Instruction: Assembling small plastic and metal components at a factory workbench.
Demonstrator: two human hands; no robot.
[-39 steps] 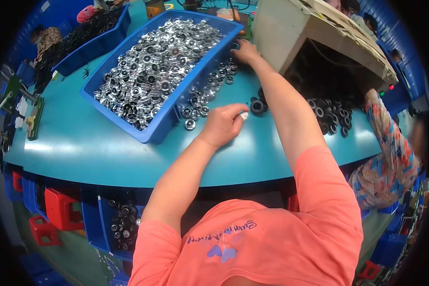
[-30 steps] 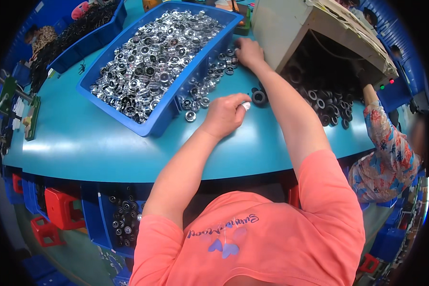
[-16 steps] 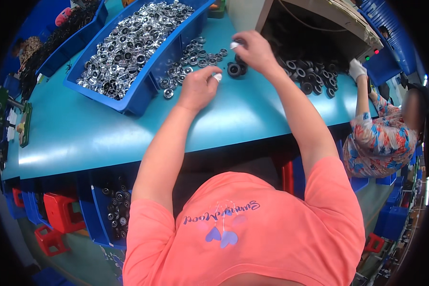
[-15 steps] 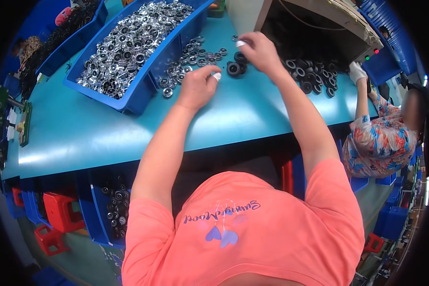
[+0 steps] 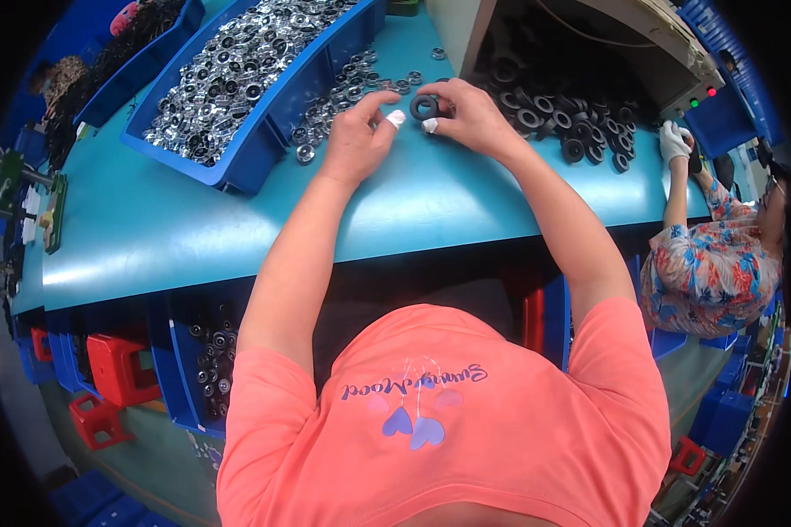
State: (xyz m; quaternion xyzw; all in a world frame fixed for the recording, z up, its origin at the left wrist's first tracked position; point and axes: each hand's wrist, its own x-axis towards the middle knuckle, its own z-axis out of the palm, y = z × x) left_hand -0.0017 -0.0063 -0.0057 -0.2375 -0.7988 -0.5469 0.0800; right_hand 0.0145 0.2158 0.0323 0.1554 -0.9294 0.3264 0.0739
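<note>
My right hand [image 5: 473,121] pinches a black rubber ring [image 5: 424,108] between thumb and forefinger, with its round opening facing me. Part of another dark ring shows behind it, mostly hidden by the fingers. To the left, my left hand [image 5: 357,140] is held just above the table with curled fingers, thumb and forefinger apart and nothing between them. White wrapping covers both thumb tips. Beyond my left hand lie loose shiny silver wheels with dark centres [image 5: 353,83]. A heap of black rings [image 5: 580,127] spreads right of my right hand.
A long blue bin [image 5: 237,176] full of silver wheels stands on the turquoise table [image 5: 185,233]. A box-like machine [image 5: 466,35] opens at the back right. At the far right sits a person in a floral shirt [image 5: 707,272]. Red stools [image 5: 119,369] stand below left.
My right hand has come back toward me and left from the loose wheels, and now grips a black ring. My left hand has shifted only slightly. The co-worker's gloved hand has shifted too.
</note>
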